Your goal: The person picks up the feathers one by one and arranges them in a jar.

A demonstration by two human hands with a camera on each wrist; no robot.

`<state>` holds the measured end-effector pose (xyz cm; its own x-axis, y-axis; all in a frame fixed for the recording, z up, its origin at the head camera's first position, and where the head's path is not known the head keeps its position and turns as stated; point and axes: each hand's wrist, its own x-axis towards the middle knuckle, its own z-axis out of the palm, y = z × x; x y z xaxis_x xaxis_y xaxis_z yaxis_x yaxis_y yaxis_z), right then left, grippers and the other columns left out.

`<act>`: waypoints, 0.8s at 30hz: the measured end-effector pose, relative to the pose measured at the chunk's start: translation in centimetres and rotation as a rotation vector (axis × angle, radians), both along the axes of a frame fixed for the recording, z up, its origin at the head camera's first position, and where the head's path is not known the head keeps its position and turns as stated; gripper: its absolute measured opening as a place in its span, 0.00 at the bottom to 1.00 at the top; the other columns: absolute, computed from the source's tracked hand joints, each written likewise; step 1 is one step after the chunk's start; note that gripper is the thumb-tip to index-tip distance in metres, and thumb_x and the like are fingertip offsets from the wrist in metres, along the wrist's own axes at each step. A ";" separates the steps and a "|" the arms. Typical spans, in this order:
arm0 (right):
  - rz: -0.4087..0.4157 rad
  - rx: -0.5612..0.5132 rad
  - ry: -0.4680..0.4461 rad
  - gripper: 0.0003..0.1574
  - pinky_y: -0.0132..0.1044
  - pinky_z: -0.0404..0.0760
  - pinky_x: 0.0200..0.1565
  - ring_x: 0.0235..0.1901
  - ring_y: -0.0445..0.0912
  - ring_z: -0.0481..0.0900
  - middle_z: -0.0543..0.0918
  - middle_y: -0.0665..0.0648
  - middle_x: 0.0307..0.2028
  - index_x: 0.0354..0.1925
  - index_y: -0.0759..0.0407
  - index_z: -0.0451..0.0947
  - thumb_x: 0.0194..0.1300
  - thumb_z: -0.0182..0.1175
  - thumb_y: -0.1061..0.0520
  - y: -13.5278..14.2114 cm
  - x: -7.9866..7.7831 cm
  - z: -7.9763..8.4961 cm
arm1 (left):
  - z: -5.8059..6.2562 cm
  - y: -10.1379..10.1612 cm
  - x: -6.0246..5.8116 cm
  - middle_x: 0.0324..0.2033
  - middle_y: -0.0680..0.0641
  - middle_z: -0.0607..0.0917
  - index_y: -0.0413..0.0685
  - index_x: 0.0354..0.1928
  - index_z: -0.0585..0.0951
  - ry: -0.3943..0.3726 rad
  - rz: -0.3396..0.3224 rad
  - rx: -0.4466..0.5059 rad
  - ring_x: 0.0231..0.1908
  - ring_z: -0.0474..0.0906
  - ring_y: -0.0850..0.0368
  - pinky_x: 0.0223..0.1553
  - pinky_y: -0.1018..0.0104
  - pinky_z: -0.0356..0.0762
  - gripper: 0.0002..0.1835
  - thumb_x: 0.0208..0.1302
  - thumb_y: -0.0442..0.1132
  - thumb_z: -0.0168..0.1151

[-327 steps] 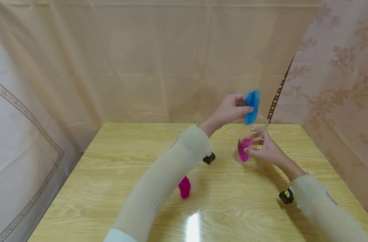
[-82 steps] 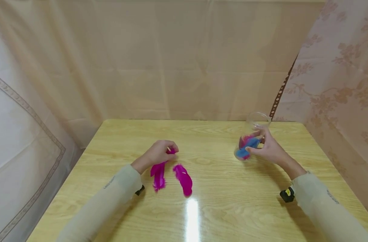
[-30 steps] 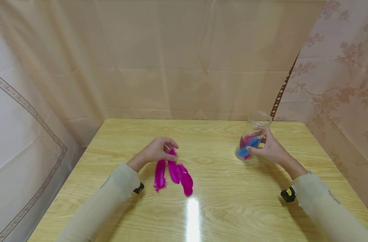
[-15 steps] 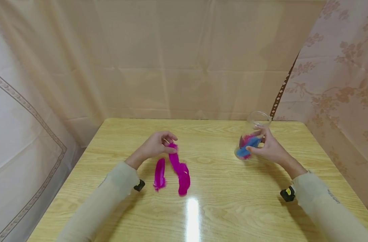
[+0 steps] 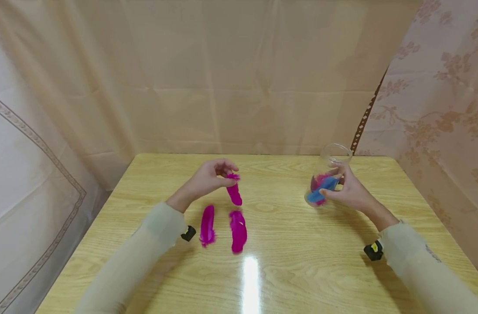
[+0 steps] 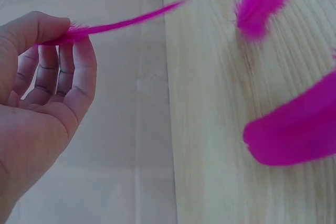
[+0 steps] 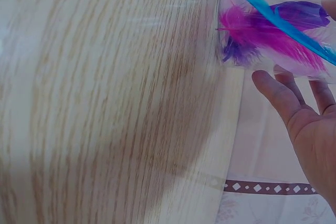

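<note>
My left hand (image 5: 207,179) pinches a magenta feather (image 5: 234,194) by its fluffy end between thumb and fingers, raised above the table. In the left wrist view the held feather (image 6: 126,23) appears edge-on. Two other magenta lots lie below that hand: a single feather (image 5: 208,226) and, to its right, a wider feather piece (image 5: 239,233). At the right, my right hand (image 5: 350,192) grips a clear glass jar (image 5: 336,153) around its side. Inside the jar are a blue feather (image 7: 294,30), a pink feather (image 7: 239,19) and a purple feather (image 7: 302,14).
The wooden table (image 5: 294,261) has a bright light reflection (image 5: 250,283) near its front. A beige curtain (image 5: 223,78) hangs along the back edge. A floral curtain (image 5: 451,109) stands close on the right, a white cloth (image 5: 23,174) on the left.
My left hand has lifted one magenta feather off the others, moving up and slightly right. A second earlier its tip lay among them. The right hand and jar have stayed put.
</note>
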<state>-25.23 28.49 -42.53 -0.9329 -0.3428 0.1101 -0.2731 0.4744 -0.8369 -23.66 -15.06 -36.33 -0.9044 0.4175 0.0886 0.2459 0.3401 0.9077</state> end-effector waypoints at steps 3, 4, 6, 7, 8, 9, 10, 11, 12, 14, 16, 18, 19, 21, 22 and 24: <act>0.002 -0.007 0.001 0.54 0.73 0.68 0.60 0.61 0.73 0.67 0.68 0.74 0.63 0.71 0.62 0.46 0.63 0.72 0.57 0.0 -0.1 -0.1 | 0.3 0.8 -0.1 0.37 0.44 0.84 0.35 0.51 0.82 0.002 -0.007 0.019 0.39 0.79 0.50 0.37 0.67 0.79 0.16 0.62 0.29 0.70; 0.001 -0.006 0.003 0.54 0.73 0.67 0.60 0.61 0.73 0.67 0.68 0.74 0.63 0.72 0.62 0.46 0.63 0.72 0.57 0.0 -0.1 -0.1 | 0.4 1.1 -0.1 0.38 0.44 0.84 0.36 0.51 0.82 -0.003 -0.009 0.029 0.39 0.79 0.50 0.38 0.67 0.79 0.15 0.62 0.29 0.70; 0.001 -0.003 0.007 0.54 0.73 0.66 0.60 0.61 0.72 0.68 0.68 0.74 0.62 0.72 0.63 0.46 0.64 0.72 0.58 0.0 -0.2 -0.2 | 0.5 1.7 -0.1 0.39 0.45 0.85 0.37 0.50 0.82 -0.016 -0.018 0.054 0.39 0.80 0.51 0.38 0.67 0.80 0.15 0.62 0.29 0.71; 0.000 -0.001 0.008 0.54 0.73 0.67 0.60 0.60 0.72 0.68 0.68 0.74 0.62 0.73 0.63 0.46 0.64 0.72 0.58 0.0 -0.2 -0.2 | 0.5 2.0 -0.1 0.39 0.44 0.86 0.38 0.51 0.82 -0.025 -0.024 0.069 0.39 0.81 0.51 0.39 0.67 0.81 0.15 0.62 0.29 0.71; -0.001 0.000 0.010 0.55 0.73 0.67 0.60 0.60 0.72 0.68 0.68 0.74 0.62 0.73 0.63 0.45 0.64 0.71 0.58 0.0 -0.2 -0.2 | 0.5 2.3 -0.2 0.40 0.44 0.86 0.38 0.51 0.82 -0.030 -0.033 0.084 0.39 0.81 0.51 0.40 0.66 0.82 0.16 0.62 0.28 0.71; -0.002 0.004 0.013 0.55 0.73 0.67 0.60 0.60 0.71 0.68 0.68 0.74 0.62 0.73 0.63 0.45 0.64 0.71 0.57 0.0 -0.1 -0.2 | 0.6 2.6 -0.1 0.40 0.44 0.87 0.38 0.51 0.82 -0.038 -0.041 0.096 0.39 0.82 0.52 0.41 0.66 0.83 0.16 0.62 0.29 0.71; -0.003 0.008 0.015 0.55 0.73 0.67 0.60 0.60 0.71 0.68 0.68 0.74 0.62 0.73 0.63 0.45 0.64 0.71 0.57 0.0 -0.1 -0.2 | 0.6 2.9 -0.2 0.41 0.44 0.87 0.38 0.51 0.82 -0.041 -0.047 0.106 0.39 0.82 0.52 0.41 0.65 0.83 0.16 0.62 0.29 0.71; -0.003 0.007 0.013 0.54 0.72 0.68 0.59 0.59 0.71 0.68 0.68 0.74 0.62 0.73 0.63 0.45 0.64 0.71 0.57 0.0 -0.1 -0.2 | 0.6 3.1 -0.1 0.41 0.44 0.87 0.37 0.52 0.82 -0.046 -0.056 0.118 0.39 0.82 0.52 0.42 0.64 0.84 0.16 0.62 0.29 0.70; -0.003 0.006 0.011 0.54 0.72 0.69 0.59 0.59 0.71 0.68 0.68 0.74 0.62 0.73 0.63 0.45 0.64 0.71 0.57 0.0 -0.1 -0.2 | 0.6 3.4 -0.1 0.41 0.43 0.88 0.36 0.52 0.82 -0.051 -0.062 0.132 0.39 0.82 0.52 0.42 0.63 0.85 0.16 0.62 0.28 0.70; 0.000 0.004 0.009 0.54 0.72 0.69 0.59 0.60 0.72 0.68 0.67 0.74 0.63 0.72 0.63 0.46 0.64 0.71 0.57 0.0 0.0 -0.2 | 0.6 3.9 0.0 0.42 0.43 0.88 0.36 0.51 0.83 -0.064 -0.070 0.146 0.39 0.83 0.52 0.43 0.61 0.85 0.15 0.62 0.29 0.71; 0.001 0.000 0.003 0.53 0.72 0.70 0.58 0.60 0.73 0.68 0.67 0.74 0.63 0.72 0.64 0.46 0.64 0.71 0.57 -0.1 0.0 -0.1 | 0.6 4.4 0.0 0.41 0.44 0.89 0.36 0.50 0.83 -0.078 -0.074 0.154 0.39 0.83 0.52 0.43 0.60 0.86 0.15 0.63 0.29 0.71; -0.001 -0.002 -0.002 0.53 0.71 0.71 0.58 0.60 0.73 0.68 0.66 0.74 0.63 0.71 0.64 0.46 0.64 0.71 0.57 -0.1 0.0 -0.1 | 0.6 4.8 0.0 0.42 0.44 0.89 0.37 0.51 0.83 -0.092 -0.081 0.162 0.40 0.83 0.51 0.44 0.59 0.86 0.15 0.63 0.30 0.71; -0.002 -0.001 -0.003 0.53 0.71 0.71 0.58 0.60 0.73 0.68 0.66 0.74 0.63 0.71 0.64 0.46 0.64 0.71 0.57 -0.1 0.0 -0.1 | 0.6 5.0 0.0 0.42 0.44 0.89 0.37 0.51 0.83 -0.097 -0.086 0.161 0.41 0.83 0.51 0.44 0.58 0.86 0.15 0.63 0.31 0.71; -0.005 -0.001 -0.004 0.53 0.72 0.70 0.58 0.60 0.74 0.68 0.67 0.74 0.63 0.71 0.64 0.46 0.64 0.71 0.57 -0.2 0.0 -0.1 | 0.5 5.5 -0.1 0.42 0.45 0.89 0.38 0.51 0.83 -0.096 -0.095 0.158 0.42 0.83 0.50 0.45 0.58 0.86 0.15 0.63 0.31 0.71; -0.007 0.003 -0.003 0.53 0.72 0.70 0.58 0.60 0.74 0.67 0.67 0.74 0.63 0.72 0.63 0.46 0.64 0.72 0.57 -0.2 0.0 -0.1 | 0.5 5.7 -0.1 0.42 0.45 0.89 0.38 0.51 0.83 -0.091 -0.099 0.153 0.42 0.83 0.50 0.45 0.58 0.85 0.15 0.63 0.31 0.71; -0.007 0.004 -0.002 0.53 0.73 0.69 0.58 0.60 0.74 0.67 0.67 0.74 0.63 0.71 0.62 0.46 0.64 0.72 0.57 -0.2 0.0 -0.1 | 0.5 6.1 -0.2 0.42 0.45 0.89 0.39 0.52 0.83 -0.086 -0.108 0.148 0.42 0.83 0.50 0.45 0.58 0.85 0.15 0.64 0.32 0.71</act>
<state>-25.23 28.31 -42.59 -0.9354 -0.3370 0.1069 -0.2682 0.4795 -0.8356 -23.86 -8.93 -35.81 -0.8618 0.5008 0.0801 0.1929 0.1776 0.9650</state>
